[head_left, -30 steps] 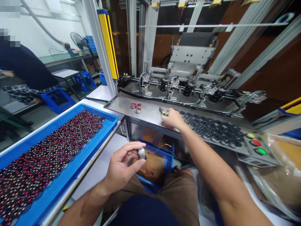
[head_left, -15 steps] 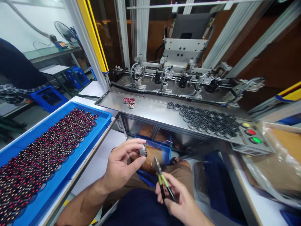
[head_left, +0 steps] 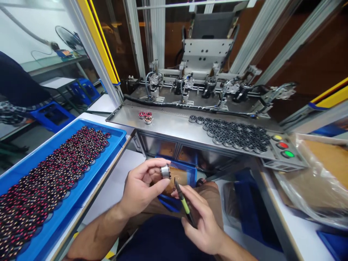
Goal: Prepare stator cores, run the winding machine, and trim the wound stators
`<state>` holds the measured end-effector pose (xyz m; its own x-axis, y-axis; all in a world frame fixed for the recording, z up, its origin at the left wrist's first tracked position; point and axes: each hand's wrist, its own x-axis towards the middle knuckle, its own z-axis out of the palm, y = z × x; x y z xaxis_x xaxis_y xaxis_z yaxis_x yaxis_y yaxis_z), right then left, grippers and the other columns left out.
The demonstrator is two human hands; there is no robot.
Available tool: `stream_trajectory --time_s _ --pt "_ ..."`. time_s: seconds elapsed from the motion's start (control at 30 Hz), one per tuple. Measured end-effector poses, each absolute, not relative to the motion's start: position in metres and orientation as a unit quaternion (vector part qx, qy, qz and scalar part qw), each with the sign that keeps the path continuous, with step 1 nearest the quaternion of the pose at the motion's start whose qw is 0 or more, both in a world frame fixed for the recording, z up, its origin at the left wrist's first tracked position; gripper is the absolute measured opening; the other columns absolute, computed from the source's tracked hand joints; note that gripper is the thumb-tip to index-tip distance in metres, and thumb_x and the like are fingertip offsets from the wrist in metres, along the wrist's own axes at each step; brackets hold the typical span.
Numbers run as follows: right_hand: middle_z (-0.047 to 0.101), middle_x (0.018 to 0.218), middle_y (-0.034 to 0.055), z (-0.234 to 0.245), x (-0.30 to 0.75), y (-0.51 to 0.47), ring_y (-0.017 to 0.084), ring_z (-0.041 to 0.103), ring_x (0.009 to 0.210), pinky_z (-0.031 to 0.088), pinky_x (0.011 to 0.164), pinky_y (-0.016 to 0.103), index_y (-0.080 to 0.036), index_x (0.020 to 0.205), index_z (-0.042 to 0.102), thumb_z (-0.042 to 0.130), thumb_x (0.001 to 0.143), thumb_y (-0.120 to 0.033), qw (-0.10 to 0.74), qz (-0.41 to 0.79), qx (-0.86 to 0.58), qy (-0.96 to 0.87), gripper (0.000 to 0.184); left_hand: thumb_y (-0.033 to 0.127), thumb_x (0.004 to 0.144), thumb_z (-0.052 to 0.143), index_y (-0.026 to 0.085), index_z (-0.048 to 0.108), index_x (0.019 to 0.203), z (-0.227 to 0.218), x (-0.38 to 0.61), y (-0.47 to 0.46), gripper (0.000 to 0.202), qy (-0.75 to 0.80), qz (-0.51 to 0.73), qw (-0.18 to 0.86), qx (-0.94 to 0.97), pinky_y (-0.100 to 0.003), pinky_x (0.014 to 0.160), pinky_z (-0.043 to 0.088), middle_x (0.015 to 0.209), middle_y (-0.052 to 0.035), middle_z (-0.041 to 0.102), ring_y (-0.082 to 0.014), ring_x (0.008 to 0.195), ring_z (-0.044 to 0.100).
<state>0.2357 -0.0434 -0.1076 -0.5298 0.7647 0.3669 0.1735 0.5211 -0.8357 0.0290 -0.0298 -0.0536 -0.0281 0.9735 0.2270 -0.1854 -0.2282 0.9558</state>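
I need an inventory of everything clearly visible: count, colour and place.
metal ledge: 1, silver, centre
loose parts: 3, red and copper, ledge's left
dark parts: many, black and silver, ledge's right
buttons: 3, yellow, red, green, right
tray: 1, blue, left
tray parts: many, red, copper, black, in tray
machine: 1, grey and black, behind ledge
bars: 2, yellow, machine's sides
person: 1, dark clothing, far left
held part: 1, silver, lower centre
pliers: 1, black and yellow-green, lower centre
left hand: 1, bare, gripping held part
right hand: 1, bare, gripping pliers
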Motion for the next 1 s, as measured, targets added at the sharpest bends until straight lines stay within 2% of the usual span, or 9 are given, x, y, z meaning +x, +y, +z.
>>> stream_trajectory --time_s 0.13,0.3,0.47,0.63,0.83,1.0 --pt "0.062 0.128 0.0102 -0.1001 0.2295 -0.0383 0.024 0.063 0.111 0.052 0.099 0.038 -0.026 0.143 0.042 0.053 0.069 -0.004 0.410 0.377 -0.287 -0.780 0.078 0.007 0.078 0.072 0.017 0.066 0.107 -0.0535 0.0297 -0.0301 0.031 0.384 0.606 0.488 0.498 -0.028 0.089 0.058 0.116 -0.0105 0.071 -0.0195 0.102 0.070" --pt "0.065 0.119 0.0102 -0.1015 0.2285 -0.0379 0.025 0.065 0.105 0.053 0.095 0.038 -0.024 0.141 0.045 0.055 0.069 -0.005 0.417 0.355 -0.295 -0.783 0.076 0.005 0.079 0.071 0.021 0.067 0.108 -0.0524 0.0300 -0.0294 0.033 0.379 0.603 0.495 0.498 -0.024 0.090 0.056 0.116 -0.0057 0.072 -0.0156 0.099 0.071" --pt "0.065 0.099 0.0075 -0.1028 0.2249 -0.0381 0.020 0.064 0.082 0.057 0.077 0.035 -0.024 0.141 0.046 0.055 0.070 -0.005 0.415 0.389 -0.293 -0.768 0.074 0.005 0.078 0.072 0.021 0.067 0.107 -0.0518 0.0295 -0.0293 0.034 0.377 0.602 0.496 0.500 -0.023 0.091 0.056 0.116 -0.0054 0.071 -0.0147 0.098 0.071" --pt "0.063 0.089 0.0060 -0.1075 0.2246 -0.0393 0.020 0.061 0.075 0.055 0.068 0.033 -0.025 0.141 0.046 0.052 0.070 -0.002 0.413 0.388 -0.295 -0.770 0.074 0.005 0.078 0.072 0.020 0.068 0.106 -0.0550 0.0285 -0.0295 0.032 0.386 0.602 0.493 0.496 -0.023 0.091 0.055 0.116 -0.0063 0.071 -0.0155 0.100 0.070" --pt "0.062 0.088 0.0036 -0.1063 0.2264 -0.0409 0.018 0.063 0.078 0.055 0.075 0.032 -0.027 0.141 0.046 0.051 0.071 -0.002 0.423 0.370 -0.298 -0.772 0.074 0.006 0.081 0.069 0.023 0.067 0.108 -0.0590 0.0256 -0.0319 0.031 0.365 0.614 0.482 0.508 -0.024 0.093 0.053 0.119 -0.0055 0.068 -0.0166 0.107 0.067" --pt "0.059 0.106 0.0080 -0.0997 0.2239 -0.0401 0.020 0.060 0.095 0.054 0.082 0.031 -0.023 0.144 0.042 0.050 0.069 -0.003 0.430 0.368 -0.276 -0.777 0.079 0.010 0.089 0.060 0.022 0.066 0.107 -0.0584 0.0252 -0.0344 0.023 0.364 0.617 0.423 0.555 -0.027 0.097 0.051 0.118 -0.0069 0.067 -0.0178 0.116 0.061"
